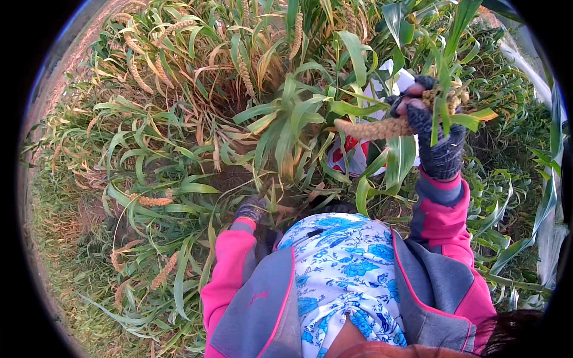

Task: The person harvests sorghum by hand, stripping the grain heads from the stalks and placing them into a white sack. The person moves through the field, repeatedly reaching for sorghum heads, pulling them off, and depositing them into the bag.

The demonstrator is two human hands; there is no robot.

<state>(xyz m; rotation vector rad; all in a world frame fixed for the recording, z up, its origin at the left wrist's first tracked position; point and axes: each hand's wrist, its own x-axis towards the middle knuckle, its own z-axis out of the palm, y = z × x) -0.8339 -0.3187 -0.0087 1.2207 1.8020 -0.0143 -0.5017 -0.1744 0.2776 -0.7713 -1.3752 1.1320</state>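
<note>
Raised at the right, my right hand [436, 143], in a dark fingerless glove, closes around cut foxtail millet heads. One long tan millet head [376, 129] sticks out to the left of the fingers, and a clump of heads [450, 96] shows above the palm with green leaf blades. My left hand [250, 209], also gloved, is low among the millet stalks in front of my body. Its fingers are hidden by leaves and shadow, so what they hold cannot be told. Just ahead, leafy green millet plants [291, 129] stand between the hands.
Partly behind my right hand lies a white sack with red print [358, 156], among broad green leaves [400, 161]. Drooping millet heads [141, 76] fill the upper left. More heads [152, 200] hang at the left. Pale plastic sheeting [551, 237] runs along the right edge.
</note>
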